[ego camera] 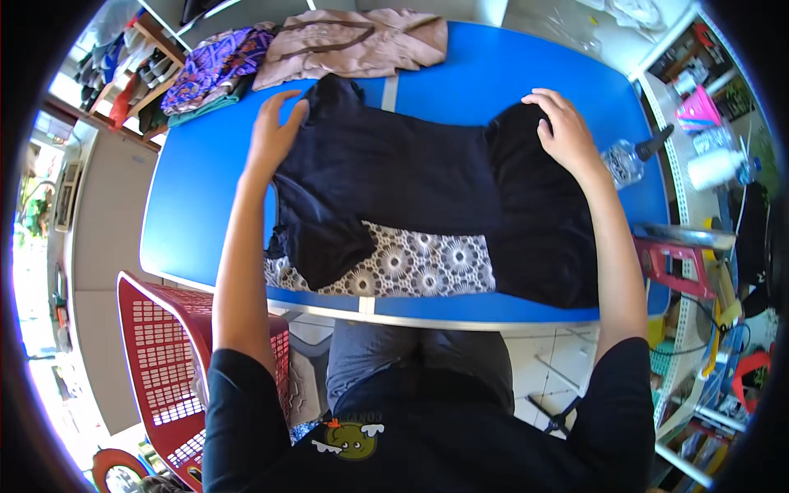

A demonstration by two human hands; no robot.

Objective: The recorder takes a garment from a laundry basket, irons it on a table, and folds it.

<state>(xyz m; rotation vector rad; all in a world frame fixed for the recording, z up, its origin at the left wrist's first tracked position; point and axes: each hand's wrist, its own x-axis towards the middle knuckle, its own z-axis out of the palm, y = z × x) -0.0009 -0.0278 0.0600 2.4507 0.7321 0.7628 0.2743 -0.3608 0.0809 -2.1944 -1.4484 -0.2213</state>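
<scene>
A black garment (425, 166) is spread over the blue table (203, 179) in front of me. White and grey fabric with a round floral pattern (425, 262) shows along its near side, partly covered by the black cloth. My left hand (277, 132) is at the garment's upper left, thumb and fingers apart, beside a bunched black part. Whether its fingertips touch the cloth, I cannot tell. Over the upper right part, my right hand (562, 130) is held with fingers loosely bent and the thumb apart. No cloth is visibly pinched in either hand.
Folded purple patterned cloth (212, 68) and a beige garment (357, 46) lie along the far edge. A clear spray bottle (625, 163) lies by my right forearm. At the lower left stands a red plastic basket (163, 351). A pink stool (675, 265) and cluttered shelving (681, 154) are at right.
</scene>
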